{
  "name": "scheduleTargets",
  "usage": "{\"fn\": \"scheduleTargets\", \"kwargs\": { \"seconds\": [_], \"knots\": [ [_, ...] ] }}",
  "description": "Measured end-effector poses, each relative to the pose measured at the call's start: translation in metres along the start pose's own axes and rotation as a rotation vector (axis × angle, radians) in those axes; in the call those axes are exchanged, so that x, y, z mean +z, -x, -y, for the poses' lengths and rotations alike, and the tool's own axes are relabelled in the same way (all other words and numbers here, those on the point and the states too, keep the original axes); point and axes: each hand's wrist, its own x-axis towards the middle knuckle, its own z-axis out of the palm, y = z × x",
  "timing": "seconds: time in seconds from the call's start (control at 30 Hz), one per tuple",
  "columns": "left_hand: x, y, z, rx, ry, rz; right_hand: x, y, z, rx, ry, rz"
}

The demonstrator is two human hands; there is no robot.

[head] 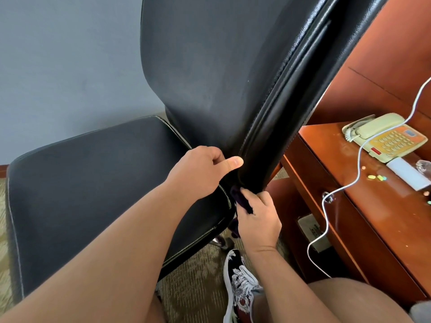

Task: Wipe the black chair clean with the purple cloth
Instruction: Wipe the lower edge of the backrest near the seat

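At the backrest's lower side edge on the black chair, my right grip holds the bunched purple cloth against the seam while my left grip clasps the edge just above; judged best: brace, draw cloth along the piping with even pressure.

Looking like a hotel room or small office: corded desk phone sitting on a glossy red-brown wooden desk, white cable trailing across it, patterned carpet covering the floor, black chair standing against a plain grey wall.
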Motion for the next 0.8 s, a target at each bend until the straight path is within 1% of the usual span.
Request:
{"fn": "scheduleTargets", "kwargs": {
  "seconds": [0.1,0.4,0.5,0.57,0.63,0.67,0.73,0.8],
  "knots": [
    [0.001,0.001,0.0,0.001,-0.003,-0.001,-0.001,-0.006,0.005,0.012,-0.002,-0.048],
    [0.004,0.0,0.0,-0.003,-0.002,-0.02,0.015,-0.014,0.002,0.284,-0.072,-0.066],
    [0.005,0.0,-0.002,-0.009,-0.001,-0.029,0.023,-0.012,0.001,0.434,-0.137,-0.058],
    [0.006,0.001,-0.004,-0.012,0.006,-0.037,0.027,-0.01,0.0,0.565,-0.171,-0.052],
    [0.006,0.001,-0.005,-0.016,0.008,-0.04,0.029,-0.008,-0.002,0.694,-0.2,-0.015],
    [0.006,0.002,-0.005,-0.018,0.007,-0.041,0.028,-0.008,-0.002,0.727,-0.209,0.005],
    [0.005,0.002,-0.004,-0.017,0.007,-0.043,0.026,-0.008,-0.001,0.693,-0.171,0.03],
    [0.005,0.001,-0.004,-0.014,0.009,-0.043,0.021,-0.006,0.003,0.557,-0.092,0.054]
  ]
}}
